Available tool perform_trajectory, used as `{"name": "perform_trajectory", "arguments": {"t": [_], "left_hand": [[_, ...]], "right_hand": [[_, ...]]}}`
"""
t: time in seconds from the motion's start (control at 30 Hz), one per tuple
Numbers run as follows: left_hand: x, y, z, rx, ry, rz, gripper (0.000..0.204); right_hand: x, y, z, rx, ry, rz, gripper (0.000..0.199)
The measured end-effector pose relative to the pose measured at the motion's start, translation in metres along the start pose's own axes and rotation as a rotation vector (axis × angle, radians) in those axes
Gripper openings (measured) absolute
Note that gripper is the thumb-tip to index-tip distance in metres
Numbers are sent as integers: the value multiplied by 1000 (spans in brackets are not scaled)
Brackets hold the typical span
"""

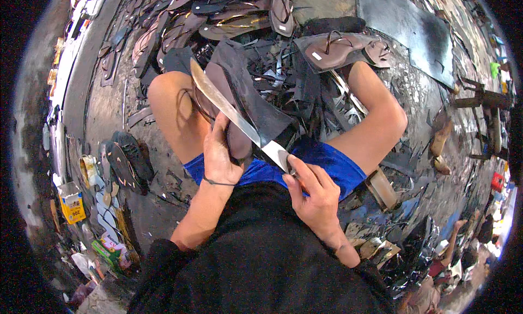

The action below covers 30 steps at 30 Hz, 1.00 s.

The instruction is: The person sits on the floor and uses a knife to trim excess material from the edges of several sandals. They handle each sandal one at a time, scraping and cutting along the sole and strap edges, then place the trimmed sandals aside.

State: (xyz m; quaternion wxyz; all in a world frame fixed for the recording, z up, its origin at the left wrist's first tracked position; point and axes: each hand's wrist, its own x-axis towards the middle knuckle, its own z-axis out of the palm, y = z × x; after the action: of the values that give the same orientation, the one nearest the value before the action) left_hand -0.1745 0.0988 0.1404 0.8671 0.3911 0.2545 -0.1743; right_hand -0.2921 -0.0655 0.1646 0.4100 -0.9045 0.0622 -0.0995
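My right hand [317, 198] grips the near end of a long knife [226, 106]. Its curved blade slants up and left across my lap, with the tip near my left knee. Below the blade, my left hand [220, 156] is wrapped round a brown flip-flop [238, 142], whose strap shows beside the blade. A dark sheet of sole rubber [268, 116] juts out past the flip-flop's right side. The blade lies over the flip-flop in this view; whether the edge touches it I cannot tell. The knife's handle is mostly hidden by my fingers.
Several finished-looking flip-flops [234, 28] lie piled ahead. Two more brown soles [332, 51] rest near my right knee, beside a large dark sheet [408, 30]. Black scraps [310, 90] cover the floor between my legs. A wooden stool [485, 101] stands far right; a yellow box [72, 202] sits left.
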Motion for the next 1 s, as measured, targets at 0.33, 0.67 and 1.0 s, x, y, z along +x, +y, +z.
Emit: {"name": "perform_trajectory", "arguments": {"t": [0.33,0.67,1.0], "left_hand": [[-4,-31,-28,105,97,128,49],[-7,-27,-35,278,94,187,41],[-10,-20,-30,131,61,143,44]], "right_hand": [[-8,-9,-19,112,-177,261,25],[5,-5,14,94,-159,208,27],[16,2,39,117,-121,238,27]]}}
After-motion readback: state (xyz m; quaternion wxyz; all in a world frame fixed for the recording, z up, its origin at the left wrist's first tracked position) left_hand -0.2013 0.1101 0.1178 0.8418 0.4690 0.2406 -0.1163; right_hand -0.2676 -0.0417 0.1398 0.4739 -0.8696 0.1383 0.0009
